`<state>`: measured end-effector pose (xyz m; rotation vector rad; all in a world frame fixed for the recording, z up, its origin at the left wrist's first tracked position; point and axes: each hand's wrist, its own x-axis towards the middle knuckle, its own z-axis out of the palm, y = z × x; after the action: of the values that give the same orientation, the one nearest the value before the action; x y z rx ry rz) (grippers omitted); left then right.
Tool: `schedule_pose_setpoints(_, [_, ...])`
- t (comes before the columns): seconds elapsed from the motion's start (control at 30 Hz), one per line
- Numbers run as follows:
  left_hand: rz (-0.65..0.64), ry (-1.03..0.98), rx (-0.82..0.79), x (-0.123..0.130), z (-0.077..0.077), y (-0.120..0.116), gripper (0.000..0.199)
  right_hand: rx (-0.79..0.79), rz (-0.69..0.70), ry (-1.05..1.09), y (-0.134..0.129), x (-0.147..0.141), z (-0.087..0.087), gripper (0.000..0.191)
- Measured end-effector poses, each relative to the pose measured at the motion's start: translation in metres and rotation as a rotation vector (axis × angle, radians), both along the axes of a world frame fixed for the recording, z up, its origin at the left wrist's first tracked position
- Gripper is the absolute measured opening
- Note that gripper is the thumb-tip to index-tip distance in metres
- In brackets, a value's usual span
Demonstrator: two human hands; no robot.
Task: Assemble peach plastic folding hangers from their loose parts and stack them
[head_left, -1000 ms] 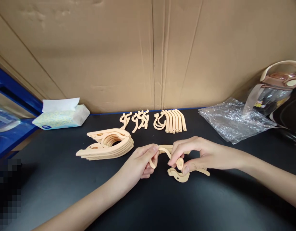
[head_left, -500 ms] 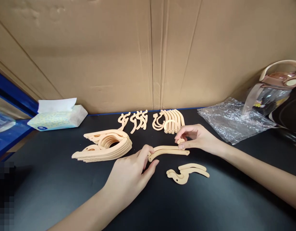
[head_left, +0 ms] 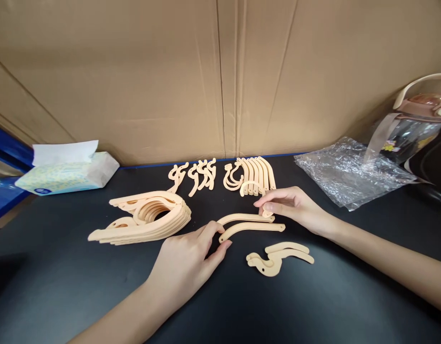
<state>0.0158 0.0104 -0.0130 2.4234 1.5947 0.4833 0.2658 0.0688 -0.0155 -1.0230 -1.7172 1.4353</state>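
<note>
Two slim curved beige arms, a rear one [head_left: 242,218] and a front one [head_left: 252,227], lie side by side on the black table with a gap between them. My left hand [head_left: 192,251] is closed at their left ends, thumb and forefinger about the front arm's tip. Just over the rear arm's right end, my right hand [head_left: 295,208] pinches a small beige piece [head_left: 267,213], mostly covered by the fingers. Nearer me lies a flat beige bird-shaped part [head_left: 268,265] with a small hole and two long curved prongs.
Left of my hands sits a stack of beige folding hangers [head_left: 145,222]. Farther back are several small hook-shaped pieces [head_left: 195,177] and a row of curved arms [head_left: 256,174]. A tissue pack [head_left: 68,174], crumpled clear plastic [head_left: 349,172] and a bottle [head_left: 417,119] stand near the cardboard wall [head_left: 152,86].
The two curved arms have moved apart, the front one now nearer me. My left hand has shifted slightly with it. The small piece in my right hand has turned and tilted down.
</note>
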Motion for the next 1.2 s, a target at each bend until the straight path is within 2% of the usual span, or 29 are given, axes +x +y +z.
schedule_pose_setpoints(0.2, [0.023, -0.119, 0.038, -0.003, 0.000, 0.001, 0.013, -0.034, -0.004, 0.097, 0.002, -0.001, -0.002, 0.022])
schedule_pose_setpoints(0.3, [0.051, -0.284, -0.018, -0.006, 0.000, 0.001, 0.010, -0.039, -0.027, 0.110, 0.002, -0.001, -0.002, 0.022])
schedule_pose_setpoints(0.43, [0.067, -0.691, -0.158, -0.003, 0.004, -0.002, 0.011, -0.054, -0.015, 0.123, 0.003, -0.001, -0.003, 0.023])
schedule_pose_setpoints(0.5, [0.048, -0.877, -0.278, 0.000, 0.008, -0.004, 0.012, -0.073, 0.007, 0.154, 0.003, -0.001, -0.004, 0.022])
schedule_pose_setpoints(0.63, [0.043, -1.061, -0.546, 0.005, 0.016, -0.004, 0.013, -0.129, 0.084, 0.183, 0.003, 0.000, -0.006, 0.020])
schedule_pose_setpoints(0.8, [0.019, -1.182, -0.728, 0.004, 0.021, -0.003, 0.021, -0.124, 0.081, 0.159, 0.000, -0.002, -0.003, 0.019])
schedule_pose_setpoints(0.9, [0.023, -1.226, -0.810, 0.004, 0.023, -0.003, 0.019, -0.087, 0.039, 0.215, -0.010, -0.007, 0.002, 0.013])
schedule_pose_setpoints(0.97, [0.020, -1.233, -0.849, 0.005, 0.024, -0.003, 0.017, -0.101, 0.078, 0.242, -0.019, -0.012, 0.005, 0.011])
schedule_pose_setpoints(1.1, [0.000, -1.158, -0.917, 0.007, 0.021, -0.005, 0.025, -0.146, 0.158, 0.141, -0.030, -0.021, 0.004, 0.009])
schedule_pose_setpoints(1.2, [0.016, -1.007, -0.811, 0.006, 0.019, -0.012, 0.031, -0.122, 0.137, 0.108, -0.028, -0.022, 0.000, 0.012])
